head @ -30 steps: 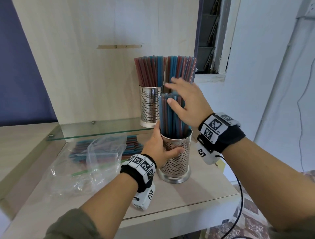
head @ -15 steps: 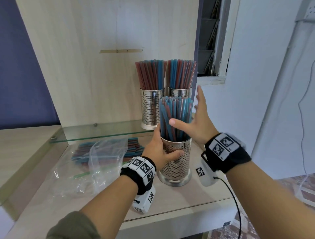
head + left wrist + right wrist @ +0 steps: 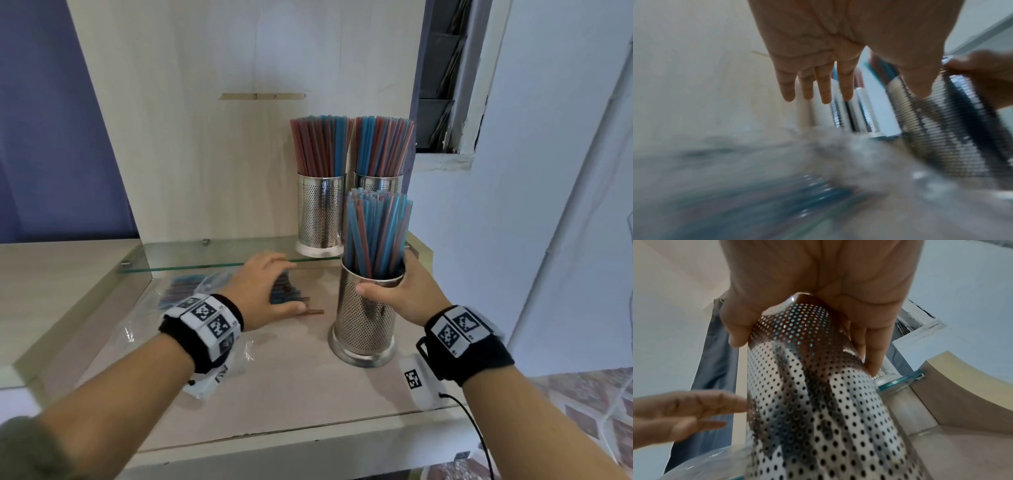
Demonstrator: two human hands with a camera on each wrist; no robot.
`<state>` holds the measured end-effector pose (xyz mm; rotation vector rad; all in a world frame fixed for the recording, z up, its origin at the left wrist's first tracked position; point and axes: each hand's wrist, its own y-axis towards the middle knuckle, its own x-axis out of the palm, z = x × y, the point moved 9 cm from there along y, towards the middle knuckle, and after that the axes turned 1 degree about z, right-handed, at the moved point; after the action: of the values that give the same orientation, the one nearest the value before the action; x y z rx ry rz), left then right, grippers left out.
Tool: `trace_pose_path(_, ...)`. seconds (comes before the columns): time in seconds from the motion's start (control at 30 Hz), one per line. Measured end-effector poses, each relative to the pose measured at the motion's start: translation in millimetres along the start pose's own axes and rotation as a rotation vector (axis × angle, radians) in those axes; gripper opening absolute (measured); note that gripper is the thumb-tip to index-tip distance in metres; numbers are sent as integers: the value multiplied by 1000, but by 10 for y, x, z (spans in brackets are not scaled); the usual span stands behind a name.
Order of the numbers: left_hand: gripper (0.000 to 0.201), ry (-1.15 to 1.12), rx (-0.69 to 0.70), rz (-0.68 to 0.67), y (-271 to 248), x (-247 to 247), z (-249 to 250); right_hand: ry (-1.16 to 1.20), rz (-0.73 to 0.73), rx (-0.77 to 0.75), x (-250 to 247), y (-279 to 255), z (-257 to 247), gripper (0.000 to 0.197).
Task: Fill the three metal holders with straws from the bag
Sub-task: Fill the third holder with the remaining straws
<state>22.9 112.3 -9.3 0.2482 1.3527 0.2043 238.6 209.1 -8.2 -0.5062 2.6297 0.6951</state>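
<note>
As left hand (image 3: 265, 291), fingers spread, leaves third holder (image 3: 368, 318) for bagged straws (image 3: 287, 294), right hand (image 3: 407, 294) now clamps holder: refill continues.

glass shelf (image 3: 219, 255) overhangs the bagged straws (image 3: 287, 294); front stays open.
</note>
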Motion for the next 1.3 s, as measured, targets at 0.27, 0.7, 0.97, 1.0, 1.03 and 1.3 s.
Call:
trace_pose_path(0.27, 92, 180, -163, -228, -180, 312, -764, 41, 154, 31, 36, 18, 78, 86)
trace_pose_path(0.7, 71, 348, -380, -448, 280, 643, -635, 148, 212, 15, 66, -3, 223, 92)
trace_pose_path(0.97, 80, 4, -377, -351, -86, 666, -715, 91, 236, 35, -8, 65, 290, 99)
trace_pose_path(1.0, 71, -81, -385, -340, -149, 625, -719, 83, 240, 38, -24, 76, 291, 97)
trace_pose_path(1.03, 61, -147, -400, -345, -220, 582, -731, 72, 242, 42, -35, 87, 299, 97)
trace_pose_path(1.3, 114, 395, -221, -483, -694, 466, -899, -9, 221, 87, -96, 111, 303, 103)
